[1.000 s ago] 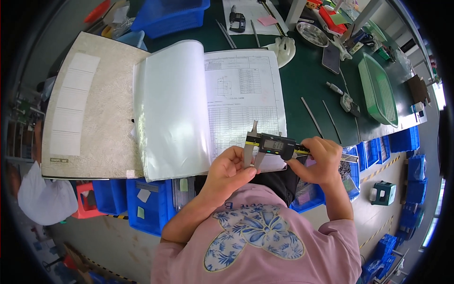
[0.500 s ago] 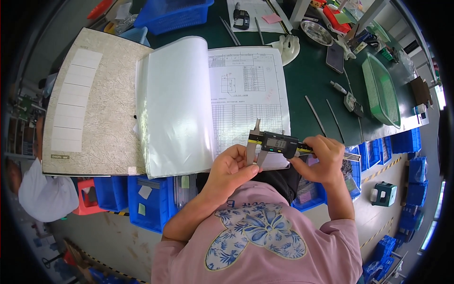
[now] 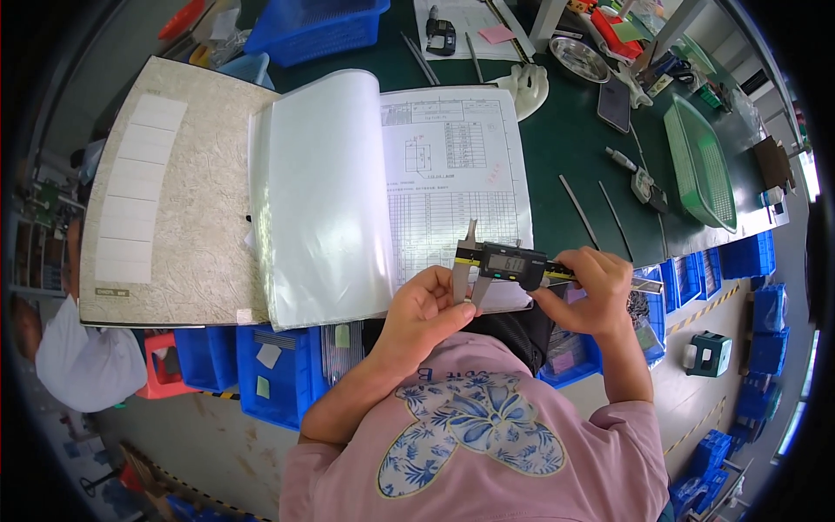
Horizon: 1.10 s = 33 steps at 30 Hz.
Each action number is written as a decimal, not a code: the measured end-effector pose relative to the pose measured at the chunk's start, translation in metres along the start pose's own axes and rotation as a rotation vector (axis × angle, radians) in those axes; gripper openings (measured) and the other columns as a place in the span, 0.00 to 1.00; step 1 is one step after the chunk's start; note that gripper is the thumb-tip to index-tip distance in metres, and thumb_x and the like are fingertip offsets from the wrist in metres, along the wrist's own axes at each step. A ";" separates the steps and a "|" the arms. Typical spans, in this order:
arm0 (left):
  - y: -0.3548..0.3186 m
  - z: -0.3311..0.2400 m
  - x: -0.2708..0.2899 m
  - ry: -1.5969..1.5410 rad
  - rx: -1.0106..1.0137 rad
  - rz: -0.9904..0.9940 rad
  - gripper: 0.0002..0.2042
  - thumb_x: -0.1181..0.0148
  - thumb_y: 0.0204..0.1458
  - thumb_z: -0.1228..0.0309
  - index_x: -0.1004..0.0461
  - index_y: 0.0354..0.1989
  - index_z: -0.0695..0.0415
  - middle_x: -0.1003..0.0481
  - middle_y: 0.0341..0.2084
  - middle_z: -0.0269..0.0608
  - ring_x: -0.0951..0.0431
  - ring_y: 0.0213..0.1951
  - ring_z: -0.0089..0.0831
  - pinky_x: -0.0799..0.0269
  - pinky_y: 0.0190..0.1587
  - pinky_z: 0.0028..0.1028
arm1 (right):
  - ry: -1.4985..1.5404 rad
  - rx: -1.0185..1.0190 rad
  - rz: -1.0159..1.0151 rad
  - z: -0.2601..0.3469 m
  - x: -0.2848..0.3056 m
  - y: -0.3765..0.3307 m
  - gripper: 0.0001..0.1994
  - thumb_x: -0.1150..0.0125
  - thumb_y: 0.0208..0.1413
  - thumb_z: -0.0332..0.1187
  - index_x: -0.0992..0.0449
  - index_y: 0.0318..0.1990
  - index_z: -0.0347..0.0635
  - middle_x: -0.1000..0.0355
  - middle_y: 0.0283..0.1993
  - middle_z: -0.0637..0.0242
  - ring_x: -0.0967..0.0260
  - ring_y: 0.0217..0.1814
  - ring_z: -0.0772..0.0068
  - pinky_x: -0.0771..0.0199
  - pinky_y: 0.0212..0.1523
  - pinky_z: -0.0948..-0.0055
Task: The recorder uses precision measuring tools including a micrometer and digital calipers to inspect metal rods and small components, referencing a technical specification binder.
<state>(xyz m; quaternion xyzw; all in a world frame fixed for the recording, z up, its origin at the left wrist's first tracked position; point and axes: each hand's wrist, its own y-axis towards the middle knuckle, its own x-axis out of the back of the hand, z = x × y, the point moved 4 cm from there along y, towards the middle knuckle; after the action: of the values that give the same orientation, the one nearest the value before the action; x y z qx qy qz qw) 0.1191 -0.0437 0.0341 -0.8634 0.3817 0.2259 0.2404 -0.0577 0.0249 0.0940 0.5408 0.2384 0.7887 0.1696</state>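
Note:
A digital caliper (image 3: 513,264) with a small display lies across between my two hands, above the lower edge of an open binder (image 3: 326,200). My right hand (image 3: 587,291) is closed round the caliper's beam, its thumb near the slider. The fingers of my left hand (image 3: 435,309) pinch a small metal piece (image 3: 469,302) at the caliper's lower jaws; most of that piece is hidden by the fingertips. Under the caliper, the binder's right page (image 3: 457,191) carries a printed drawing and tables, while a glossy plastic sleeve is turned to the left.
Two thin metal strips (image 3: 578,211) lie on the green table right of the binder. Beyond them are a micrometer (image 3: 642,184), a phone (image 3: 614,106) and a green basket (image 3: 696,165). Blue bins (image 3: 283,370) stand below the table edge. Another person's white sleeve (image 3: 91,357) is at far left.
My hands and the caliper hold nearly the same place. The view has shifted very slightly, and the person at far left has moved a little.

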 end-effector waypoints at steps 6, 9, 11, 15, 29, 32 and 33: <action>0.000 0.002 0.001 0.020 0.001 -0.018 0.08 0.47 0.44 0.79 0.36 0.33 0.60 0.32 0.32 0.38 0.29 0.35 0.25 0.34 0.42 0.25 | 0.024 -0.022 0.019 -0.001 -0.002 -0.001 0.15 0.32 0.27 0.38 0.31 0.20 0.40 0.37 0.14 0.68 0.39 0.12 0.70 0.42 0.12 0.77; 0.001 0.002 0.001 0.019 0.007 -0.013 0.08 0.48 0.43 0.79 0.36 0.34 0.60 0.32 0.32 0.38 0.29 0.35 0.25 0.34 0.43 0.26 | 0.029 -0.026 0.018 -0.002 -0.002 -0.001 0.15 0.32 0.27 0.38 0.31 0.20 0.40 0.36 0.14 0.68 0.39 0.12 0.69 0.42 0.12 0.77; 0.001 0.002 0.001 0.013 0.012 -0.014 0.09 0.48 0.43 0.79 0.36 0.34 0.60 0.32 0.32 0.38 0.30 0.35 0.25 0.34 0.43 0.26 | 0.034 -0.022 0.017 -0.002 -0.002 -0.001 0.15 0.32 0.27 0.38 0.31 0.20 0.40 0.36 0.14 0.68 0.39 0.12 0.70 0.42 0.12 0.77; 0.001 0.001 -0.002 -0.001 0.017 -0.002 0.08 0.48 0.44 0.80 0.38 0.33 0.61 0.32 0.31 0.37 0.31 0.35 0.22 0.34 0.42 0.22 | 0.028 -0.038 0.027 -0.003 -0.002 -0.002 0.15 0.32 0.27 0.38 0.31 0.20 0.40 0.37 0.14 0.68 0.39 0.12 0.70 0.42 0.12 0.77; 0.001 0.004 0.000 0.006 0.015 -0.013 0.08 0.47 0.43 0.79 0.37 0.33 0.60 0.32 0.32 0.38 0.30 0.35 0.25 0.34 0.43 0.25 | 0.048 -0.037 0.016 -0.003 -0.002 -0.004 0.14 0.33 0.28 0.38 0.30 0.20 0.41 0.39 0.12 0.69 0.41 0.10 0.71 0.44 0.12 0.77; 0.001 0.003 0.001 0.010 0.010 -0.018 0.08 0.47 0.44 0.79 0.37 0.33 0.60 0.31 0.32 0.37 0.30 0.35 0.25 0.34 0.42 0.25 | 0.038 -0.061 0.029 -0.003 -0.003 -0.003 0.15 0.33 0.27 0.38 0.30 0.21 0.41 0.39 0.12 0.69 0.41 0.11 0.70 0.43 0.12 0.77; 0.001 0.003 0.000 0.008 0.006 -0.001 0.09 0.48 0.44 0.79 0.37 0.34 0.61 0.32 0.32 0.38 0.31 0.35 0.23 0.34 0.42 0.23 | 0.033 -0.050 0.022 -0.003 -0.003 -0.003 0.15 0.33 0.27 0.39 0.30 0.21 0.41 0.39 0.13 0.69 0.41 0.11 0.70 0.43 0.12 0.76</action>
<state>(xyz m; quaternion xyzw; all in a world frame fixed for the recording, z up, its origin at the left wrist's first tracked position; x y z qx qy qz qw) 0.1177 -0.0430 0.0312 -0.8636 0.3831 0.2212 0.2417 -0.0590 0.0254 0.0892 0.5259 0.2156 0.8049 0.1703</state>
